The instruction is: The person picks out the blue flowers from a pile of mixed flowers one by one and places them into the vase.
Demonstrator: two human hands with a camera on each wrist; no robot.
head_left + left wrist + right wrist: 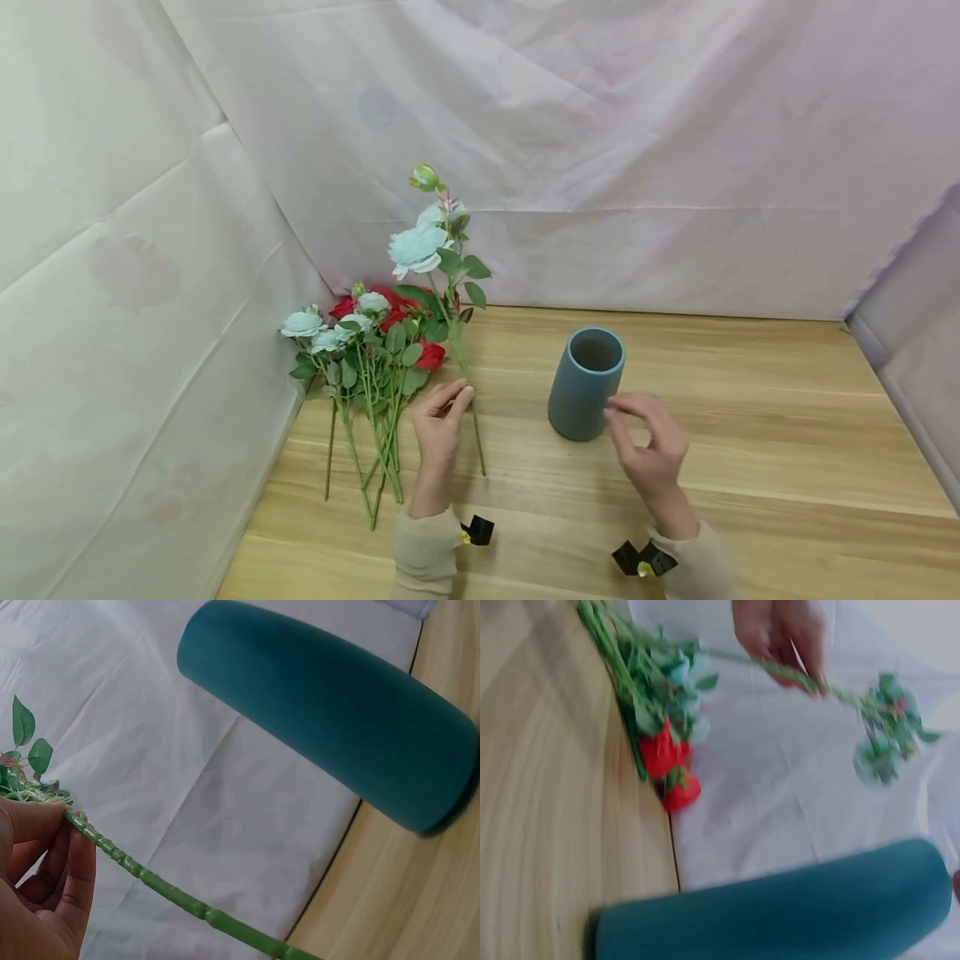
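My left hand (438,429) pinches the green stem of an artificial flower (418,248) with pale blue blooms and a bud, held upright above the table. In the left wrist view, thumb and fingertips grip the stem (172,892), whose lower end runs out of view. A blue-grey vase (583,400) stands upright to the right of that flower, its mouth unfilled. Beside the vase is my right hand (652,446), thumb and index finger curled toward each other with nothing seen between them. Whether its fingertips touch the vase I cannot tell.
On the left of the wooden table (750,467) lies a pile of pale blue flowers (303,323) and red roses (431,356), their stems toward me. Cloth walls (570,150) enclose the back and sides. Each wrist carries a small black camera (480,530).
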